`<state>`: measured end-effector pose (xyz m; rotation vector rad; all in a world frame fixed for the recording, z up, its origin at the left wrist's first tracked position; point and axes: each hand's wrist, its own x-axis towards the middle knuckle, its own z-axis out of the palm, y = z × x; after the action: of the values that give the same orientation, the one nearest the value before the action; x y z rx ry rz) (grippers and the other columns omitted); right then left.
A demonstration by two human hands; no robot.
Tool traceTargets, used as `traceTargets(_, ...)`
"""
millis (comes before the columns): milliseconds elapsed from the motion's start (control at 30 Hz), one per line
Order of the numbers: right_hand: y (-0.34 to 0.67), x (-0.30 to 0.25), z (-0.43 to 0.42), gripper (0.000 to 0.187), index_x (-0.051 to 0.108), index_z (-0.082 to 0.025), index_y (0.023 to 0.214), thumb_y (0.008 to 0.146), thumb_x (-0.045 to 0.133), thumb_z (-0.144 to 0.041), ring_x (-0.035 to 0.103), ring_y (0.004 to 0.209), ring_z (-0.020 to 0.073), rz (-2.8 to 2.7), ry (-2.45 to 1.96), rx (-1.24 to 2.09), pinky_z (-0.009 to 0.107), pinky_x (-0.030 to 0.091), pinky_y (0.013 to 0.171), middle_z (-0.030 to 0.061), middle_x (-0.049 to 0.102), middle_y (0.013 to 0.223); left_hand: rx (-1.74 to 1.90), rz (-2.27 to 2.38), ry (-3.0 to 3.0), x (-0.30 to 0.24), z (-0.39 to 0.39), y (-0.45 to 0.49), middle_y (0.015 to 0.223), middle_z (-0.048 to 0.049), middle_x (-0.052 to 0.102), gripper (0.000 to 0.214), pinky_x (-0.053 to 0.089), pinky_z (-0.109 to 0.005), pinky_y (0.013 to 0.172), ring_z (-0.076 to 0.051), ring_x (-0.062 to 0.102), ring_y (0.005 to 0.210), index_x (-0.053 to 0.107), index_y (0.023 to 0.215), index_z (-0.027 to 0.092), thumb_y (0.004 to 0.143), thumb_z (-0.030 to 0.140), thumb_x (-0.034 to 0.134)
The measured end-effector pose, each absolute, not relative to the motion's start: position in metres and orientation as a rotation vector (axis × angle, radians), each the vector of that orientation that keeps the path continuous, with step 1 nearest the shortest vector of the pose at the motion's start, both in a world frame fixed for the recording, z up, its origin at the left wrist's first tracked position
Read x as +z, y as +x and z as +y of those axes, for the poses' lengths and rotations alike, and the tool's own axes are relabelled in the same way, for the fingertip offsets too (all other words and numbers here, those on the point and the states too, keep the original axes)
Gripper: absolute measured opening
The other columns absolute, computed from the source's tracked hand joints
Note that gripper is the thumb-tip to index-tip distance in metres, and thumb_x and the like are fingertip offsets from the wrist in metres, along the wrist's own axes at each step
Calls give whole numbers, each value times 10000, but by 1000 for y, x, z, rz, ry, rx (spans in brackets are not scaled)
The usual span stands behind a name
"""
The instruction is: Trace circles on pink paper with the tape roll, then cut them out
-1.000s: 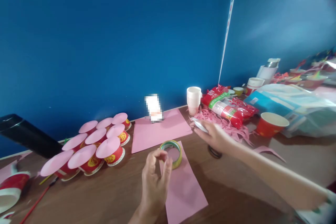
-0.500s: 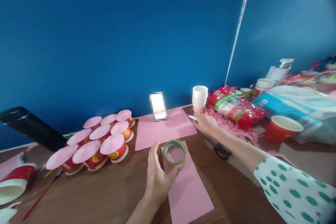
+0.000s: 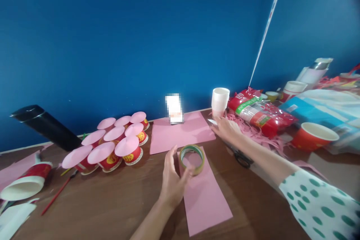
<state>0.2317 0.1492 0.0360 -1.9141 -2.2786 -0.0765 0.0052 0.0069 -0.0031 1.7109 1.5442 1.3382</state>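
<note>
My left hand (image 3: 173, 182) is beside a roll of tape (image 3: 192, 159), its fingers stretched out and apart from the thumb. The blurred thumb crosses the roll's near rim. Under the roll lies a long pink paper strip (image 3: 208, 202). My right hand (image 3: 227, 129) reaches to the back of the table, its fingers closed at a slim white pen (image 3: 212, 121) whose pointed end sticks out to the left. A stack of white paper cups (image 3: 220, 99) stands just behind these fingers. Black-handled scissors (image 3: 242, 158) lie partly under the right forearm.
Several red cups with pink paper discs (image 3: 101, 153) stand at left, near a leaning black bottle (image 3: 47, 127). A pink sheet (image 3: 182, 135) lies at the back. To the right are a red packet (image 3: 255, 112), pink shreds (image 3: 270, 142) and an orange cup (image 3: 312, 138).
The whole view has shifted, so things appear farther right and slightly higher. The left thumb has moved a little over the tape roll. My right hand stays at the white pen.
</note>
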Motion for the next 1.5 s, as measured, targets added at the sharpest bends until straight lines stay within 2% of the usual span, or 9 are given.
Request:
traceTargets(133, 229, 37, 123, 232, 498, -155, 1028, 856, 410, -284, 597, 760, 237, -2214, -1663, 11, 291, 397, 633, 92, 633, 869, 1510, 1542, 1510, -5, 12, -1, 1231, -123, 481, 370, 368, -416, 960, -220, 455, 1150, 402, 1224, 177, 892, 332, 354)
traceTargets(367, 209, 36, 76, 147, 491, -174, 895, 854, 353, -206, 581, 697, 197, -2065, -1321, 397, 276, 413, 640, 56, 620, 764, 1528, 1553, 2066, 6, 4, 5, 1140, -105, 529, 280, 374, -428, 943, -230, 479, 1097, 488, 1112, 188, 838, 237, 460)
traceTargets(433, 205, 34, 70, 165, 500, -177, 898, 862, 345, -221, 583, 682, 198, -2028, -1331, 475, 279, 419, 637, 47, 624, 743, 1447, 1534, 2200, 9, 1, 9, 1156, -116, 524, 323, 366, -445, 946, -252, 464, 1119, 479, 1130, 186, 815, 255, 496)
traceTargets(667, 195, 24, 61, 199, 497, -189, 1027, 856, 403, -232, 603, 798, 208, -1978, -1257, 579, 288, 430, 725, 46, 650, 858, 1281, 1659, 2232, -2, 9, 10, 1294, -189, 411, 847, 358, -508, 935, -329, 384, 1198, 244, 1328, 137, 668, 505, 626)
traceTargets(733, 194, 23, 60, 207, 496, -194, 1037, 872, 384, -247, 605, 815, 211, -1972, -1245, 615, 291, 430, 738, 48, 651, 872, 1279, 1643, 2308, 0, 9, 9, 1291, -177, 428, 779, 357, -500, 941, -324, 390, 1198, 299, 1308, 150, 684, 488, 620)
traceTargets(900, 194, 21, 61, 242, 525, -197, 939, 912, 310, -304, 606, 796, 206, -1903, -1232, 704, 291, 431, 743, 40, 649, 824, 1089, 1437, 2652, 10, 2, 12, 1140, -84, 584, 291, 314, -467, 987, -257, 470, 1130, 537, 1096, 231, 808, 271, 521)
traceTargets(1300, 195, 13, 62, 309, 550, -190, 1019, 923, 295, -334, 591, 823, 191, -1766, -1128, 807, 288, 436, 773, 37, 639, 863, 1112, 1688, 2105, -5, 10, 4, 1315, -175, 404, 864, 328, -505, 968, -317, 363, 1222, 257, 1328, 155, 641, 498, 654)
traceTargets(1400, 196, 6, 63, 310, 537, -185, 1037, 920, 301, -347, 590, 771, 178, -1688, -1107, 867, 280, 454, 723, 34, 628, 825, 1111, 1704, 1930, 0, 13, -4, 1333, -176, 385, 812, 336, -491, 967, -308, 355, 1233, 282, 1318, 166, 664, 478, 648)
traceTargets(1500, 196, -4, 66, 316, 532, -181, 1053, 911, 304, -348, 583, 710, 164, -1612, -1109, 912, 262, 463, 630, 38, 625, 821, 1180, 1683, 1704, 6, 18, -11, 1268, -150, 470, 545, 412, -420, 909, -257, 450, 1169, 390, 1246, 180, 782, 426, 537)
